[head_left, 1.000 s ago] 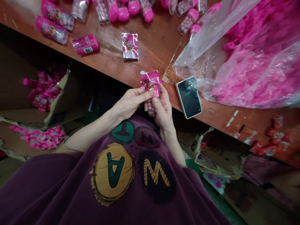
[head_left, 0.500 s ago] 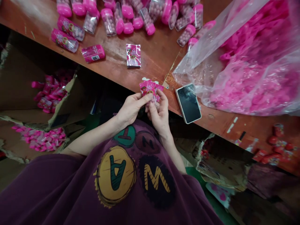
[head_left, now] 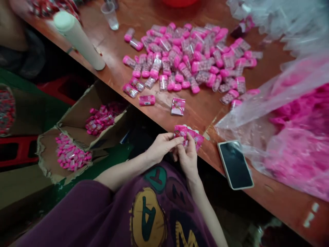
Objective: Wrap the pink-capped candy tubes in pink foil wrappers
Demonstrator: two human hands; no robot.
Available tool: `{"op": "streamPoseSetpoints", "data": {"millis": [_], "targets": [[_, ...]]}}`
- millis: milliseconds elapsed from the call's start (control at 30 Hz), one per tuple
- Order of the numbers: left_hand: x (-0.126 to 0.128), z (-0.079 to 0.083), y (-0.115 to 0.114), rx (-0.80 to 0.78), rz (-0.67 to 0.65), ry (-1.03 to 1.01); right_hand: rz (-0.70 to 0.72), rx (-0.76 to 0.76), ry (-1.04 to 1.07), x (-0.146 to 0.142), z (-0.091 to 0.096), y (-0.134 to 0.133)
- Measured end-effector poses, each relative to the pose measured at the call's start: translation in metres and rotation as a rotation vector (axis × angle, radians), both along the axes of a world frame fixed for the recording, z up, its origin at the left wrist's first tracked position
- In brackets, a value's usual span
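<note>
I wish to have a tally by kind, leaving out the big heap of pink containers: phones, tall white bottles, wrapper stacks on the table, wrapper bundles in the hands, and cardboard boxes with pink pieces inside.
Phone: 1
Tall white bottle: 1
Wrapper stack: 1
Wrapper bundle: 1
Cardboard boxes: 2
Total: 6

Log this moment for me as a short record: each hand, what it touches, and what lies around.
Left hand: thumb and fingers pinching printed pink wrappers
Right hand: fingers against the same wrappers; anything inside its curled fingers is hidden
Near the hands: wrapper stack, lying flat; pink-wrapped container on its side
To the right: phone, dark screen up; clear plastic bag with pink pieces inside
Farther back: heap of pink-capped containers
Below left: cardboard boxes holding pink items
Surface: reddish-brown table
</note>
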State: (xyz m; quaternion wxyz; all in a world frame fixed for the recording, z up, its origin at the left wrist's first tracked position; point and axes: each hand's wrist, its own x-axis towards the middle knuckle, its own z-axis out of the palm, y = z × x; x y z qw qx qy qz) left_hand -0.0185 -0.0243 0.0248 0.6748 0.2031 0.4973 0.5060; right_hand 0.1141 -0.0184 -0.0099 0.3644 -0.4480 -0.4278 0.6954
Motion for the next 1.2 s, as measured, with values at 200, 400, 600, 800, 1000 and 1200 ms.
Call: {"op": "streamPoseSetpoints", "data": {"millis": [200, 400, 600, 800, 1000, 1200], "targets": [[-0.082, -0.011, 0.034, 0.174, 0.480, 0.597, 0.052, 0.211, -0.111, -0.011, 0.012, 0.014], [-0.117, -0.057, 0.063, 0.382, 0.352, 1.533, -0.092, 0.570, -0.499, -0.002, 0.013, 0.064], [-0.062, -0.052, 0.041, 0.548, 0.366, 1.653, -0.178, 0.867, -0.851, -0.003, 0.004, 0.167], [-0.016, -0.044, 0.024, 0.762, -0.012, 1.391, -0.013, 0.797, -1.150, -0.040, -0.007, 0.226], [-0.007, -0.055, 0.013, 0.764, -0.479, 1.374, -0.045, 0.671, -1.133, -0.022, 0.011, 0.208], [-0.013, -0.063, 0.012, 0.793, -0.500, 1.371, -0.425, 0.493, -0.384, 0.046, 0.031, 0.130]]}}
